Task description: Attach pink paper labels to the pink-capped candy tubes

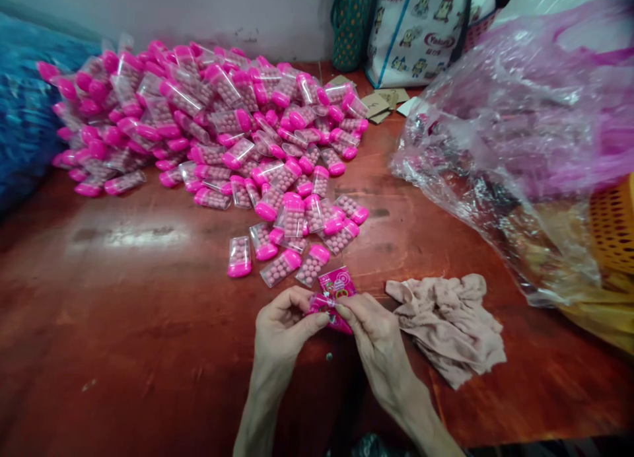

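Nearest, the left hand (pixel 282 325) and right hand (pixel 374 338) are both pinching a pink printed label (pixel 333 300) over the near edge of the table (pixel 123 325), fingers closed on it. A crumpled beige cloth (pixel 446 325) is lying just right. Beyond, a few loose candy containers (pixel 292 242) are waiting unlabelled, it seems; a large heap of pink-capped containers (pixel 198 113) is sitting behind, beside a plastic bag (pixel 520 127).

Heap of pink-capped clear plastic candy boxes (pixel 208 120) behind both hands; crumpled beige cloth (pixel 446 328) right of them; large clear plastic bag (pixel 515 133) far right on the red-brown wooden table (pixel 123 312).
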Demonstrator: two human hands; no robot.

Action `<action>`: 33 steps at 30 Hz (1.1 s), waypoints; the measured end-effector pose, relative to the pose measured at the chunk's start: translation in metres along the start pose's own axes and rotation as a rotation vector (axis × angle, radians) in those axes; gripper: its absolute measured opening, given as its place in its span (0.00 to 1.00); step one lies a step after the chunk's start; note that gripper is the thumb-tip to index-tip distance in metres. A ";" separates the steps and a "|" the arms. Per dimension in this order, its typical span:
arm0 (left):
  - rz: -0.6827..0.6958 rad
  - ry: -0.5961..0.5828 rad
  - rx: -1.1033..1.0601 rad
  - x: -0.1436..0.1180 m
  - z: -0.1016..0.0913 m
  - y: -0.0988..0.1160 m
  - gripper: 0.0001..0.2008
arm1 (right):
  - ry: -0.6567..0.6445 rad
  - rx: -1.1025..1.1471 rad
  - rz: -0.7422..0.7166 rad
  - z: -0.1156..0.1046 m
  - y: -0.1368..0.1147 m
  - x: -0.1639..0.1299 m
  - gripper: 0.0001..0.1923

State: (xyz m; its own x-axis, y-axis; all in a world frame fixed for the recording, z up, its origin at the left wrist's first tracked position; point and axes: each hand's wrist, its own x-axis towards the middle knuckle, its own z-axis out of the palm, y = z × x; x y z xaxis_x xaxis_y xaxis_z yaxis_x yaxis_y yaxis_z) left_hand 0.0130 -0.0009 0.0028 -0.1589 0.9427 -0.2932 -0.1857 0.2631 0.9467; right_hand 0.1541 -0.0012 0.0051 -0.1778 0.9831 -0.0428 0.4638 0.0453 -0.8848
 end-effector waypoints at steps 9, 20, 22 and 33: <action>0.060 -0.085 -0.018 0.000 -0.011 0.003 0.04 | -0.207 0.033 -0.034 0.000 -0.010 0.006 0.20; 0.018 0.421 -0.364 0.012 -0.029 0.002 0.11 | 0.265 -0.663 0.013 0.044 -0.013 0.060 0.16; 0.043 0.408 -0.373 0.011 -0.029 0.003 0.10 | 0.276 -0.613 0.043 0.052 -0.014 0.063 0.16; -0.002 0.538 -0.457 0.011 -0.035 0.003 0.14 | -0.030 0.572 0.278 0.019 -0.035 0.038 0.10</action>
State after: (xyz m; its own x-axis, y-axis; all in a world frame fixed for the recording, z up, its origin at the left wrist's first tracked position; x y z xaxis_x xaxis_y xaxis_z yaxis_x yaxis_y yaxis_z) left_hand -0.0234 0.0025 -0.0026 -0.5940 0.6788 -0.4317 -0.5561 0.0414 0.8301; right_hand 0.1148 0.0311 0.0253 -0.1459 0.9388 -0.3119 -0.0394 -0.3205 -0.9464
